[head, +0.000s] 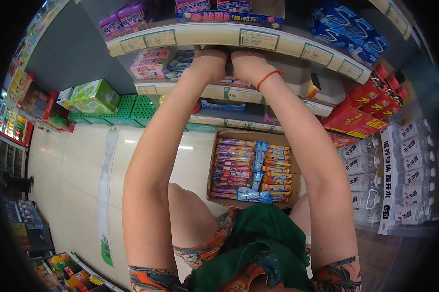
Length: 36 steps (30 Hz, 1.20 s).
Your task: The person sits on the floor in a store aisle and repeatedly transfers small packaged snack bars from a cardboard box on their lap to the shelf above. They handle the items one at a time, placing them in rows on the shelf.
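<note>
Both my hands reach into the middle compartment of a store shelf (201, 33), under its upper price rail. My left hand (210, 64) is beside dark wrapped candy packs (179, 64); its fingers are hidden below the rail. Close to its right, my right hand (250, 64), with a red cord (268, 78) at the wrist, also has its fingers out of sight. Pink packs (230, 81) show just below and between the hands. Whether either hand holds something cannot be told. On the floor between my knees stands a cardboard box (295, 175) of wrapped candy sticks (234, 160), some pink, some blue, some orange.
Red canned drink packs (372, 98) and bottled water (409, 160) stand at the right. Green perforated crates (126, 107) with a green carton (95, 95) on them are left of the shelf. A person's foot (22, 182) shows at the far left.
</note>
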Each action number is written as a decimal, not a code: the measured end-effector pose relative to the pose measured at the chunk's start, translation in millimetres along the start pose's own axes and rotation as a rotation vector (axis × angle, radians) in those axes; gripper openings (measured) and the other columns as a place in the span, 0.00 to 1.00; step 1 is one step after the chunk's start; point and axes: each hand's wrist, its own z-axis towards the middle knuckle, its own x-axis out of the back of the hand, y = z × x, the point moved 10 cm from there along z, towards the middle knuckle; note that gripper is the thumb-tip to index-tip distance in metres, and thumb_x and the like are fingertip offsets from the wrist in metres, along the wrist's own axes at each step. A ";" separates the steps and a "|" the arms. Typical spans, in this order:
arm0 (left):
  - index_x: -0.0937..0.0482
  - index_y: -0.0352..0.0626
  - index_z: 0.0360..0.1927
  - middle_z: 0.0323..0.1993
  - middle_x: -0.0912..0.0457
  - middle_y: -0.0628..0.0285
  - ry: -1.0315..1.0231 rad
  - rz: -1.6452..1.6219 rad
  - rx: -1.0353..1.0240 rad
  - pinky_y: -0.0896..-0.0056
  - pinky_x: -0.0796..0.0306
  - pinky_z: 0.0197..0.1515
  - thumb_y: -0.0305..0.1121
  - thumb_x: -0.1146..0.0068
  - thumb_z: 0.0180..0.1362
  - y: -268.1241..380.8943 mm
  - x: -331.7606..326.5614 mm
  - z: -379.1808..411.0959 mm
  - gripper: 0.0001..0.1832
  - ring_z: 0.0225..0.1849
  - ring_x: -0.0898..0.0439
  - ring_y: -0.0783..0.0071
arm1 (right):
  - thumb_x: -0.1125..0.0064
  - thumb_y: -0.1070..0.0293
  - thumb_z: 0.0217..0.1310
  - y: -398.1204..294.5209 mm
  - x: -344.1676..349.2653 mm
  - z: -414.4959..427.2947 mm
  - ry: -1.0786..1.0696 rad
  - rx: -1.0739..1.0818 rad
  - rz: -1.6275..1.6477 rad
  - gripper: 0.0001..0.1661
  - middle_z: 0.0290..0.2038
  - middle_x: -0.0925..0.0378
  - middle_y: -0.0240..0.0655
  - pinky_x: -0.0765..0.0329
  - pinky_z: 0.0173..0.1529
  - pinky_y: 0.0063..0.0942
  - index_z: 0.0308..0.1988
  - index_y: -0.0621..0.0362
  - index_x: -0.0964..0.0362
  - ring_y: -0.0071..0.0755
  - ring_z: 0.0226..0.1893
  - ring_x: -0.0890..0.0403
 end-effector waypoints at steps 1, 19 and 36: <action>0.21 0.41 0.50 0.51 0.21 0.45 -0.031 0.018 0.004 0.31 0.57 0.66 0.33 0.46 0.50 -0.9 -2.5 0.5 0.22 0.58 0.27 0.49 | 0.51 0.72 0.59 -3.9 -2.2 1.9 -0.050 -0.013 -0.012 0.16 0.49 0.21 0.49 0.22 0.50 0.41 0.44 0.62 0.21 0.50 0.49 0.20; 0.23 0.44 0.53 0.55 0.25 0.47 0.059 -0.232 0.063 0.40 0.39 0.62 0.26 0.45 0.51 -12.7 -9.5 7.7 0.22 0.60 0.30 0.47 | 0.46 0.69 0.52 3.6 2.9 -5.0 0.177 0.002 0.001 0.12 0.38 0.19 0.47 0.23 0.47 0.42 0.36 0.61 0.21 0.50 0.42 0.18; 0.23 0.40 0.47 0.41 0.21 0.59 0.686 -0.733 -0.045 0.69 0.28 0.46 0.25 0.33 0.50 -12.7 38.2 -138.6 0.20 0.41 0.21 0.66 | 0.38 0.73 0.51 -33.3 52.2 -135.8 0.834 0.413 0.245 0.17 0.40 0.27 0.35 0.31 0.52 0.40 0.45 0.55 0.23 0.41 0.45 0.27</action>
